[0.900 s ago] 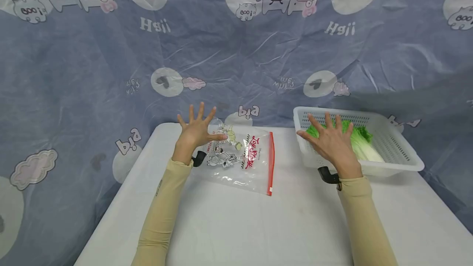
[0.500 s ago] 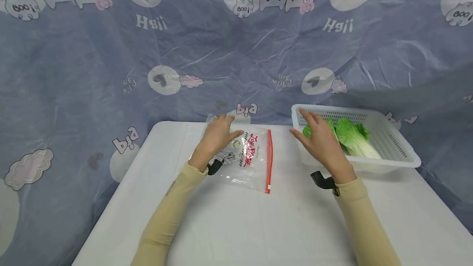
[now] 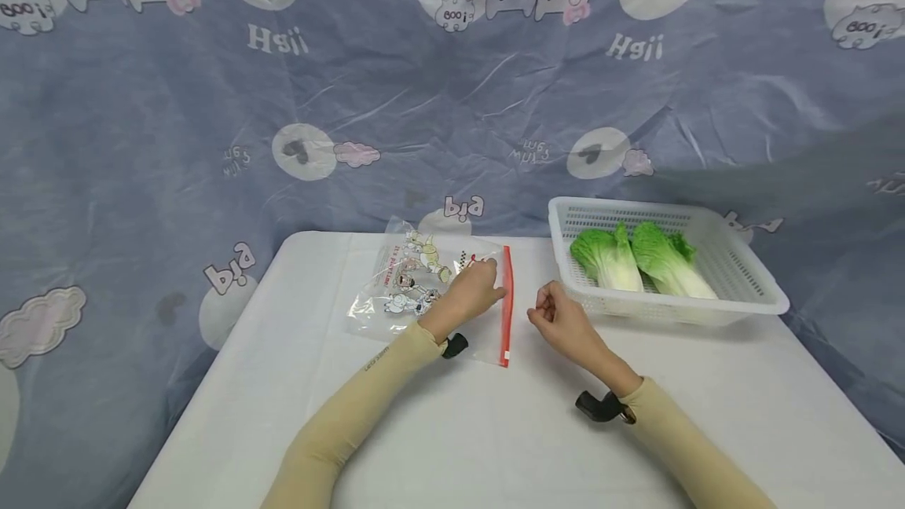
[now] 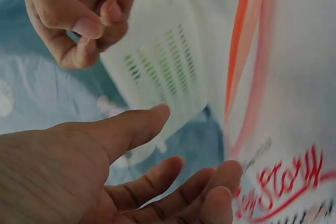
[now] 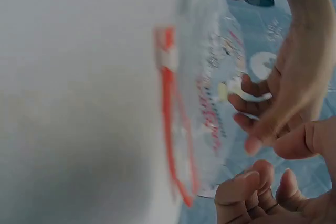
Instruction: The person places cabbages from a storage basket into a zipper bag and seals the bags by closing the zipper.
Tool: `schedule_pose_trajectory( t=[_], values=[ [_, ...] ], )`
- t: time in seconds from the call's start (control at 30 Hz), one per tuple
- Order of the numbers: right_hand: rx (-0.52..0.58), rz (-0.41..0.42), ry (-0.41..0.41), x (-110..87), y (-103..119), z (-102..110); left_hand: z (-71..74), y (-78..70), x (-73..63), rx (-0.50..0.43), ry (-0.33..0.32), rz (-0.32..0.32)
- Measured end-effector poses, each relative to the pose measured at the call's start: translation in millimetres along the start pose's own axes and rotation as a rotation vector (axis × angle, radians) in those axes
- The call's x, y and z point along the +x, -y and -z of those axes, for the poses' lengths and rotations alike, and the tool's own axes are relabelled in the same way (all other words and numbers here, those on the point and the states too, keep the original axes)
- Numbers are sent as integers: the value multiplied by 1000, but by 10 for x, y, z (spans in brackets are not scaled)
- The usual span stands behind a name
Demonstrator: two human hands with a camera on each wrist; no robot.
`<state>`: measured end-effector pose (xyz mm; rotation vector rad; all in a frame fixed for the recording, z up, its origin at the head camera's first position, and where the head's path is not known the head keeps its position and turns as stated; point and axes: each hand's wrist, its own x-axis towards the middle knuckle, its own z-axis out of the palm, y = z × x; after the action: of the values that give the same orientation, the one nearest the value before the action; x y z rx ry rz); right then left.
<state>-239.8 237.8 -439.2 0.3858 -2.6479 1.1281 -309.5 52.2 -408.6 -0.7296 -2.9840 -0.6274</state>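
Note:
A clear zip bag [image 3: 417, 281] printed with cartoon figures and red lettering lies on the table. Its red zip strip [image 3: 507, 305] is at the right end. Over the bag, just left of that strip, hovers my left hand [image 3: 468, 295]; in the left wrist view its thumb and bent fingers [image 4: 157, 179] are apart, with nothing between them. My right hand [image 3: 568, 328] is right of the strip, its fingers loosely curled and holding nothing. In the right wrist view, the bag's mouth [image 5: 181, 124] gapes slightly.
A white perforated plastic basket [image 3: 752, 281] stands at the back right of the white table [image 3: 452, 430]. Inside lie two leafy cabbages, one on the left [image 3: 611, 261] and one on the right [image 3: 672, 261]. A patterned blue-grey cloth [image 3: 424, 100] hangs behind.
My left hand has moved right across the bag to near its zip strip. My right hand has come down and left from over the basket. The spread fingers of both have curled in.

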Motion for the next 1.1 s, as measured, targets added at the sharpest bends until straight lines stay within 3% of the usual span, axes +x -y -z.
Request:
schedule_pose_trajectory(
  t=[0.17,0.33,0.7,0.83,1.1],
  values=[
    [35,-140,63,-55,-155,-186,-308,-67,84,-17,29,28],
    [88,-223,107,-69,-207,-265,-466,-56,60,-16,70,33],
    [158,-265,158,-73,-272,-301,-472,-34,48,-94,148,30],
    [169,-268,162,-76,-276,-309,-512,2,95,-90,136,34],
    [145,-289,165,-63,-249,-306,-485,107,152,-170,109,110]
  ],
)
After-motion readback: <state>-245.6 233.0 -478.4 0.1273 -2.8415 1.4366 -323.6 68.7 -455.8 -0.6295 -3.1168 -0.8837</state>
